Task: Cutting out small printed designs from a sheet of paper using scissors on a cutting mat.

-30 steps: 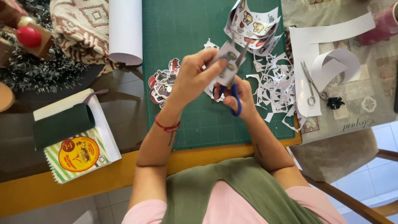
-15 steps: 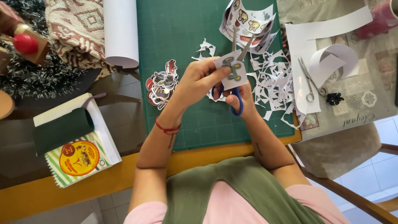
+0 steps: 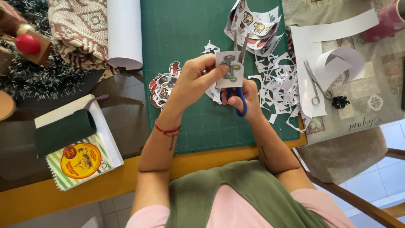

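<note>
The left hand [image 3: 192, 82] pinches a small printed cut-out [image 3: 230, 66] between thumb and fingertips, holding it up over the middle of the green cutting mat [image 3: 181, 33]. The right hand [image 3: 240, 95] is closed through the loops of the blue-handled scissors [image 3: 237, 84], whose blades rise behind the paper, slightly parted around its top edge.

To cut well here, it seems best to turn the paper into the blades with the left hand and keep the scissors steady, taking short snips close to the printed outline, with the pinching fingers kept back from the cutting line.

Counted: two pairs of scissors, the second a small metal pair [image 3: 314, 84] lying on white paper near the mat's right edge; one curled sheet of printed pictures [image 3: 253, 23] at the mat's far edge; one pile of finished cut-outs [image 3: 162, 86] at its left edge; one roll of white paper [image 3: 123, 31]; one spiral notebook [image 3: 78, 158]; white offcuts [image 3: 278, 84] too many to count
</note>
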